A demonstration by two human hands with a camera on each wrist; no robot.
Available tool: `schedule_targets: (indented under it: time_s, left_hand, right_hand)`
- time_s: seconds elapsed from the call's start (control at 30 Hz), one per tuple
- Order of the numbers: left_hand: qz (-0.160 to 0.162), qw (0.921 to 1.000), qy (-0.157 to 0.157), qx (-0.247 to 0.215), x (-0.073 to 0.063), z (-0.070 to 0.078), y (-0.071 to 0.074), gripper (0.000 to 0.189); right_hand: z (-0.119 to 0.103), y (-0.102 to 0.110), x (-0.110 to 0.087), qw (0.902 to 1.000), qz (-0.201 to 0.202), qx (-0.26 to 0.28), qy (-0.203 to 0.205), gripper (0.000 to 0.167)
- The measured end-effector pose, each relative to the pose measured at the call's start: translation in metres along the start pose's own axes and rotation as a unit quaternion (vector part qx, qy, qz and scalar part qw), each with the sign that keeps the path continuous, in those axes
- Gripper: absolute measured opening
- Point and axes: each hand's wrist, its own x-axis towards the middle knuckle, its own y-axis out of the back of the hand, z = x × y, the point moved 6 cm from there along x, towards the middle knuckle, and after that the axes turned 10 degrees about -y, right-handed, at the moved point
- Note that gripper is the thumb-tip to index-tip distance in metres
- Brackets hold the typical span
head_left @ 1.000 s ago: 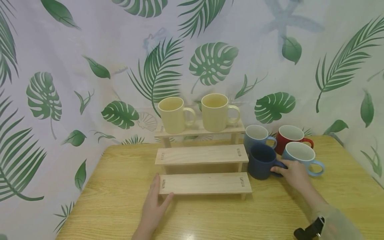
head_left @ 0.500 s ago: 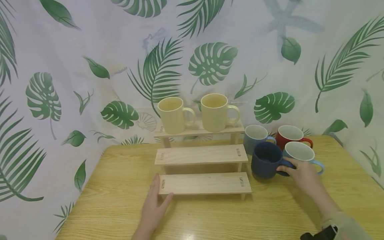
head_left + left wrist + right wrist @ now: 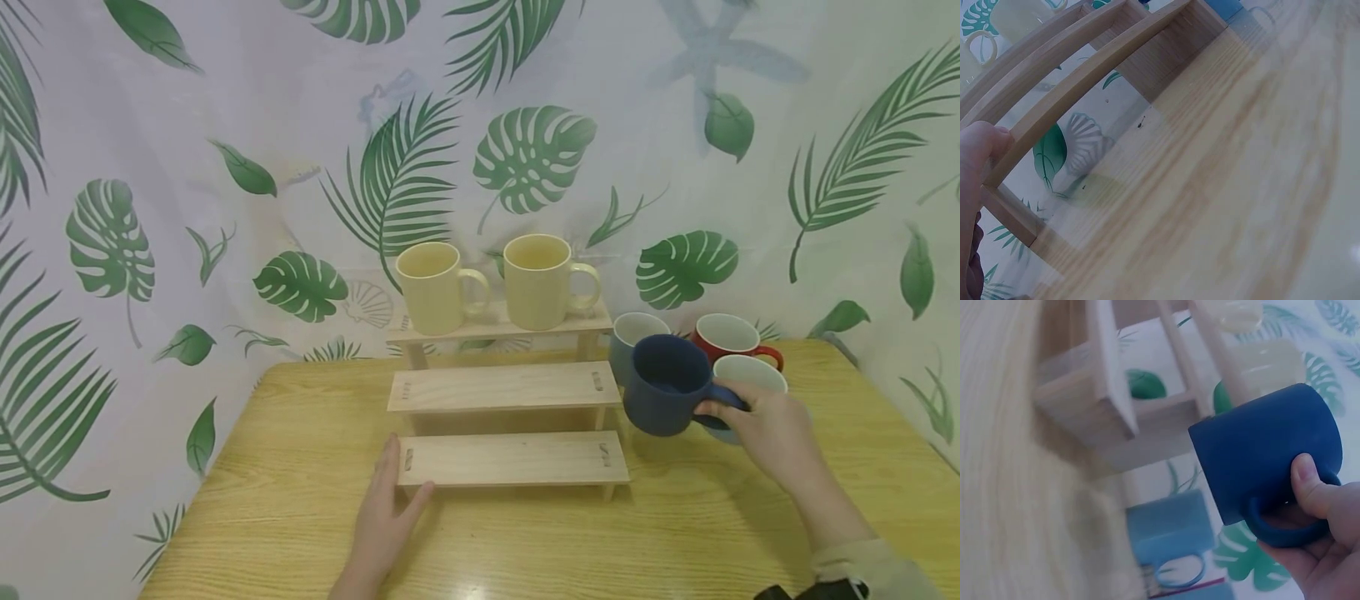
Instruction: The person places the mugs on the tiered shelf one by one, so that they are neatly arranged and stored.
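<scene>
Right hand (image 3: 776, 437) grips a matte navy mug (image 3: 660, 404) by its looped handle (image 3: 1286, 535); left hand (image 3: 384, 508), spread, touches wooden shelves (image 3: 510, 460).

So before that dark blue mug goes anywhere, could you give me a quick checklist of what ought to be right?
1. Grip: ok, the right hand holds the dark blue mug by its handle.
2. Mug off the table: ok, it looks raised in the right wrist view.
3. Rack touched: ok, the left hand is at the left end of the wooden rack.
4. Room: ok, no mug stands on the middle step or bottom step.
5. Yellow mugs upright on top: ok.
6. Gap to the nearest light blue mug: cannot tell, they overlap in the head view.
</scene>
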Motion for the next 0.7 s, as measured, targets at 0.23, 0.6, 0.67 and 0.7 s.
schedule_targets:
  time_s: [0.23, 0.6, 0.67, 0.7]
  left_hand:
    - [0.000, 1.0000, -0.003, -0.003, 0.000, 0.000, 0.000, 0.085]
    - [-0.001, 1.0000, -0.002, -0.001, -0.001, 0.000, 0.000, 0.086]
    - [0.000, 1.0000, -0.004, -0.002, 0.000, 0.000, 0.000, 0.086]
    - [0.000, 1.0000, -0.004, -0.002, 0.000, 0.000, 0.001, 0.086]
  right_hand:
    - [-0.020, 0.013, -0.001, 0.9993, 0.026, -0.006, 0.025, 0.022]
    - [-0.046, 0.005, 0.003, 0.9981, -0.015, 0.055, 0.022, 0.027]
    - [-0.052, -0.001, 0.005, 0.9976, -0.027, 0.060, 0.022, 0.029]
    - [-0.056, -0.005, 0.006, 0.9972, -0.036, 0.062, 0.020, 0.029]
